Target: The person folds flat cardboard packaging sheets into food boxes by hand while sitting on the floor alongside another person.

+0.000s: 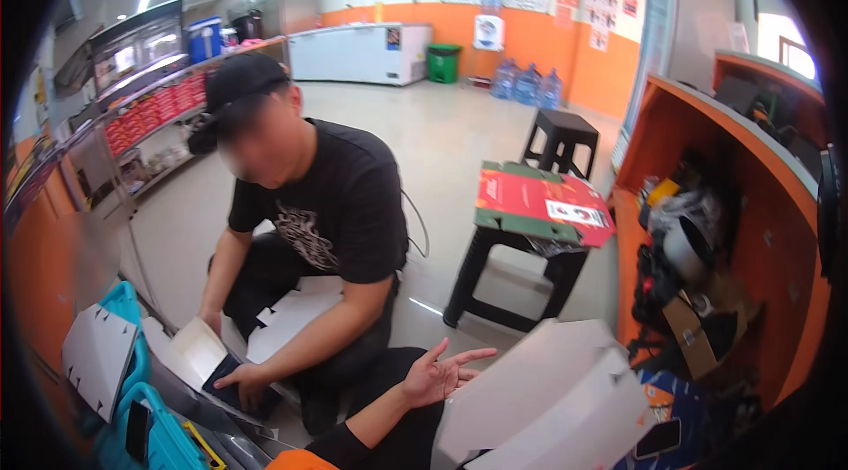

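An open left hand point(439, 373), fingers spread and gripping nothing, hovers against the edge of a stack of white flat-folded boxes point(552, 408) leaning at lower right; the right hand is out of view. With nothing gripping it, the tilted stack could slide floorward. Opposite, a crouching co-worker point(309, 205) presses white sheets point(199, 348) near turquoise crates point(132, 364).

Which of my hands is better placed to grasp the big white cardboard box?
Probably left: the left hand is open beside the big white cardboard box; the right hand is unseen.
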The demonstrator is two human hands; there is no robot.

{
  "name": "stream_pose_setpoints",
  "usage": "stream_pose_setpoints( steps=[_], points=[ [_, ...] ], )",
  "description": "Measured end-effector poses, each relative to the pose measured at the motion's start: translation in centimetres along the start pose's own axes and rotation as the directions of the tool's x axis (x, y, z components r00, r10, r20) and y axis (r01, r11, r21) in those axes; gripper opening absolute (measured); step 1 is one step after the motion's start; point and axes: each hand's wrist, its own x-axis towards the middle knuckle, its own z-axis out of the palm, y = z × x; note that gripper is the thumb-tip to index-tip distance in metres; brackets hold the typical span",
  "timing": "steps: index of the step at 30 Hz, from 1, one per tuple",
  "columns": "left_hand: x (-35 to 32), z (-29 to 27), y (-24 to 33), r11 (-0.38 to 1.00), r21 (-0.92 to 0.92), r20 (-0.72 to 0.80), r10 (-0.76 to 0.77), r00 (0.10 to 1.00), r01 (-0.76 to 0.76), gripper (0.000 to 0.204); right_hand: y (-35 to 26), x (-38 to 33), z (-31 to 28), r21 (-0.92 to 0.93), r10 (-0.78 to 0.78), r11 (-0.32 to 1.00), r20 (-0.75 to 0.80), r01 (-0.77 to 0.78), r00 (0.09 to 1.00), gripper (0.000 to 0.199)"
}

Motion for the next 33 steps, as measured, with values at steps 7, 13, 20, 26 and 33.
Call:
stream_pose_setpoints(
  steps=[7, 13, 20, 26, 33],
  points=[
    [-1.7, 0.1, -2.8, 0.898, 0.433, 0.009, 0.086, 0.996, -0.081, 0.081, 0.5, 3.2, 7.4, 0.226, -0.114, 0.970, 0.111, 0.086, 0.987, 0.041],
    [3.1, 3.1, -3.9, 0.787, 0.568, -0.145, 0.384, 0.912, -0.241, 0.072, 1.1, 6.5, 13.1, 0.373, -0.167, 0.925, 0.236, 0.070, 0.957, 0.037],
    [6.3, 0.3, 2.2, 0.870, 0.489, -0.412, 0.297, 0.861, -0.066, 0.052, 1.8, 11.2, 17.7, 0.151, -0.289, 0.957, 0.392, 0.249, 0.873, 0.052],
    [3.8, -2.9, 4.6, 0.817, 0.574, -0.388, 0.324, 0.863, -0.048, 0.046, -1.2, 13.9, 11.8, -0.018, -0.237, 0.950, 0.611, 0.313, 0.756, 0.061],
    [1.6, -4.7, 6.2, 0.760, 0.650, -0.398, 0.323, 0.859, 0.016, 0.048, -4.5, 11.1, 11.7, -0.194, -0.215, 0.897, 0.594, 0.397, 0.776, 0.072]
  ],
)
